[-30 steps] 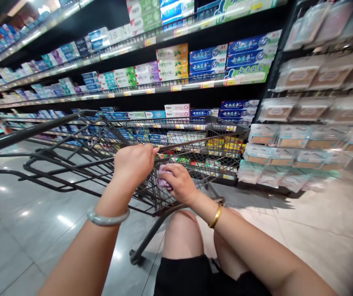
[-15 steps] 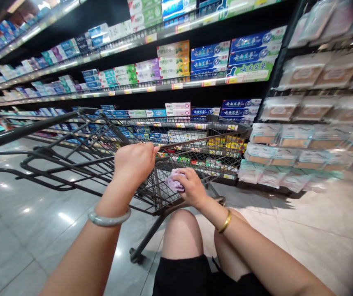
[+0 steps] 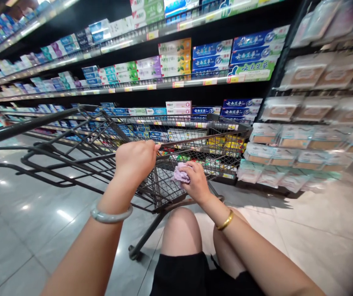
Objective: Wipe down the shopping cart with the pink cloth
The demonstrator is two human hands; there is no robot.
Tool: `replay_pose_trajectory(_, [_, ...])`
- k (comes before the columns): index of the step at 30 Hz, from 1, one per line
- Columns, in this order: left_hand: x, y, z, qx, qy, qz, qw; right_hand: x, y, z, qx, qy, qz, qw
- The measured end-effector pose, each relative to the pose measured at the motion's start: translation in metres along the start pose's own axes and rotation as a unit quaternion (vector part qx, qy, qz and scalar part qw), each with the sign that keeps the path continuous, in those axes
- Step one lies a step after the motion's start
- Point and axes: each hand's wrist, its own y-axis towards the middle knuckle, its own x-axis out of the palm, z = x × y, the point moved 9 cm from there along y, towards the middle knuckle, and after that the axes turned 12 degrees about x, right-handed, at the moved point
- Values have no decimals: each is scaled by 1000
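A dark wire shopping cart (image 3: 213, 142) stands in front of me in a store aisle. My left hand (image 3: 135, 158) is closed round the cart's top rim, a pale bangle on that wrist. My right hand (image 3: 196, 181) grips a crumpled purple cloth (image 3: 180, 174) and presses it against the outside of the cart's mesh side, just right of the left hand. A gold bangle sits on the right wrist. My bare knees show below the cart.
Shelves of boxed toothpaste (image 3: 213, 55) run along the aisle behind the cart. A rack of packaged goods (image 3: 306, 148) hangs at the right. The cart's handle bar (image 3: 25, 125) reaches left. Glossy grey floor tiles (image 3: 25, 230) lie on both sides.
My right hand with the purple cloth has slid rightward and slightly up along the cart's mesh side. The left hand has kept its hold on the rim.
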Motion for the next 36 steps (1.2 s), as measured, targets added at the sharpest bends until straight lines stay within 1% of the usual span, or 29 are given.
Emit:
replay_pose_trajectory(3, [-2,-1,1,8,1,14,1000,4,13,-34,-52,20,-2,998])
replay_pose_trajectory(5, [-2,-1,2,14,3,19,1000,13,11,-48,-94,23,-31,995])
replay_pose_trajectory(6, [-2,-1,2,16,4,20,1000,21,5,-50,-114,16,-56,992])
replay_pose_trajectory(7, [-3,-1,2,17,4,20,1000,29,-4,-48,-131,3,-85,988])
replay_pose_trajectory(9, [-3,-1,3,18,3,19,1000,44,-25,-35,-151,-32,-139,978])
replay_pose_trajectory(11, [-3,-1,2,15,1,17,1000,50,-40,-21,-155,-60,-171,971])
replay_pose_trajectory(13, [-3,-1,2,11,1,15,1000,48,-44,-14,-152,-69,-173,971])
replay_pose_trajectory(17, [-3,-1,2,11,5,19,1000,37,-31,-21,-158,-63,-138,976])
replay_pose_trajectory(19, [-2,-1,2,9,5,17,1000,39,-31,-21,-170,-69,-135,974])
replay_pose_trajectory(23, [-1,-1,1,5,1,14,1000,56,-53,-2,-201,-115,-194,953])
replay_pose_trajectory(25, [-2,-1,1,7,5,18,1000,58,-59,6,-204,-132,-205,948])
replay_pose_trajectory(29, [-4,-1,2,6,12,32,999,39,-44,6,-178,-120,-144,966])
replay_pose_trajectory(30, [-4,-1,2,5,13,34,999,36,-41,5,-175,-118,-138,968])
replay_pose_trajectory(31, [-5,-2,2,5,15,36,999,36,-40,6,-176,-120,-143,967])
replay_pose_trajectory(35, [-4,-2,2,6,18,32,999,46,-50,19,-184,-142,-207,951])
replay_pose_trajectory(36, [-4,-2,3,8,19,34,999,45,-51,23,-178,-141,-209,951])
